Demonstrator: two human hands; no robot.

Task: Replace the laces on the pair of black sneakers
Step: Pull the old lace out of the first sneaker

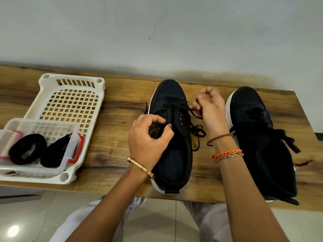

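Observation:
Two black sneakers with white soles stand toe-away on a wooden table. The left sneaker (172, 95) has a thin black lace (197, 131) threaded only through its top eyelets, the loose end trailing to its right. My left hand (148, 138) pinches the sneaker's tongue near the eyelets. My right hand (210, 109) is closed on the lace just right of that sneaker. The right sneaker (253, 119) stands apart at the right, still laced with flat black laces (286, 138).
A white perforated tray (73, 102) lies at the left. On its near end sits a clear plastic box (70, 151) with red clips, holding two coiled black laces (28, 149). The wall runs behind the table; the table's near edge is above my lap.

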